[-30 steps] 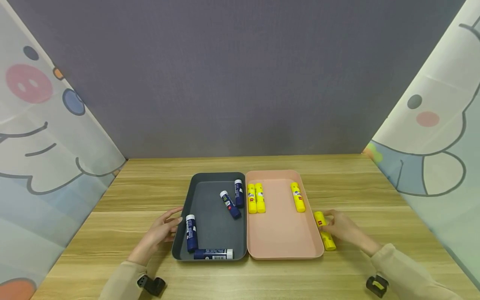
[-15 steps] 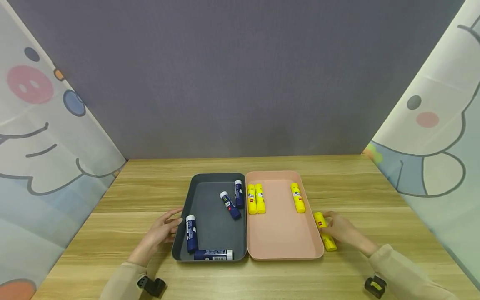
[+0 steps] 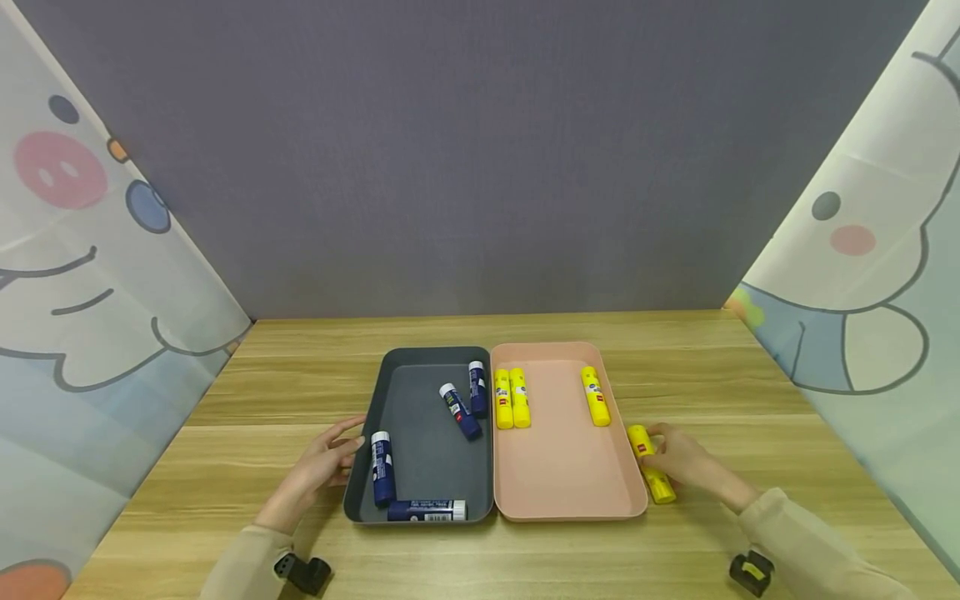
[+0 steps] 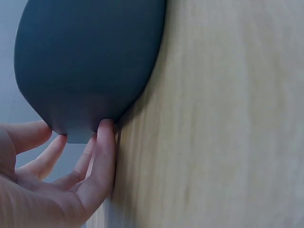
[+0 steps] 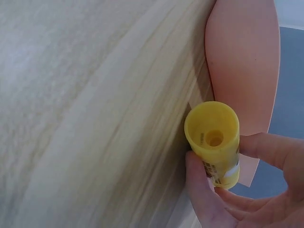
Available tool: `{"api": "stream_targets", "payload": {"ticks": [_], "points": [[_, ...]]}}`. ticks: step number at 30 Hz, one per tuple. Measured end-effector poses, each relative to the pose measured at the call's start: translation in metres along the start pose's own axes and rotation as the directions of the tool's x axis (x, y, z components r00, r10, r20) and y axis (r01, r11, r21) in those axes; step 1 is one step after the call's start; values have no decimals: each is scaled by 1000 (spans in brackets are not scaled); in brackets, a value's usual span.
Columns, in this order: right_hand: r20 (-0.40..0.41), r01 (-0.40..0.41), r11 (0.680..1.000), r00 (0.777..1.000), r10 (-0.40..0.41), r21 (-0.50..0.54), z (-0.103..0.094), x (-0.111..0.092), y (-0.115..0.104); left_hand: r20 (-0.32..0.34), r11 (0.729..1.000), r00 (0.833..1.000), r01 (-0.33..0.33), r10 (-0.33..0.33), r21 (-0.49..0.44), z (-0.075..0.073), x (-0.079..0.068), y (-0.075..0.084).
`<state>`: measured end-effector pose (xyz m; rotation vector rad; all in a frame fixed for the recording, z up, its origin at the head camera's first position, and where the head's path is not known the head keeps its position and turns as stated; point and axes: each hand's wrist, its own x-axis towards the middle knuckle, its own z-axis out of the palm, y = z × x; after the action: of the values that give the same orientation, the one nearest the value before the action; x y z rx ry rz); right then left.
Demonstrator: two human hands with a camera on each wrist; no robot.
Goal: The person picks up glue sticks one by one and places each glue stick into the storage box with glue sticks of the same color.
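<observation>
In the head view, my right hand pinches a yellow glue stick that lies along the right outer side of the pink tray. The right wrist view shows the hollow end of this glue stick with thumb and fingers on either side. My left hand rests at the left side of the dark grey tray. Up close in the left wrist view, its extended fingertips touch the outer wall of the grey tray.
Both trays stand side by side on a wooden table. Several blue glue sticks with white caps, such as one blue glue stick, lie in the grey tray. In the pink tray lie a yellow pair and another yellow glue stick.
</observation>
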<state>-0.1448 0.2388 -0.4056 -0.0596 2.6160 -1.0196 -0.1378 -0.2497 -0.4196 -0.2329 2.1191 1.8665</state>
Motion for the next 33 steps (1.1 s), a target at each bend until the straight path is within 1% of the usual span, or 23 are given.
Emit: {"api": "stream_targets", "payload": {"ticks": [8, 14, 17, 23, 25, 27, 30, 33], "points": [[-6, 2, 1000, 1000, -2, -21, -6, -1, -2, -3, 1000, 1000, -6, 6, 7, 0, -1, 0], [3, 18, 1000, 1000, -18, 5, -13, -1, -4, 14, 1000, 1000, -19, 19, 6, -1, -1, -1], [2, 28, 999, 1000, -28, 19, -17, 0, -5, 5, 1000, 1000, -14, 14, -3, 0, -1, -1], [-6, 25, 998, 1000, -25, 49, -25, 1, -13, -13, 1000, 1000, 1, -1, -1, 0, 1, -1], [-6, 9, 998, 1000, -8, 65, -27, 2, -16, -19, 1000, 1000, 8, -8, -1, 0, 1, -1], [-5, 5, 997, 1000, -5, 79, -28, 2, -19, -13, 1000, 1000, 2, -2, 3, 0, 1, -1], [-4, 3, 997, 1000, -2, 80, -29, 4, -23, -26, 1000, 1000, 7, -7, 2, 0, 2, -1], [-1, 7, 998, 1000, -7, 66, -30, 7, -27, -21, 1000, 1000, 1, 0, 8, -1, 3, -2]]}}
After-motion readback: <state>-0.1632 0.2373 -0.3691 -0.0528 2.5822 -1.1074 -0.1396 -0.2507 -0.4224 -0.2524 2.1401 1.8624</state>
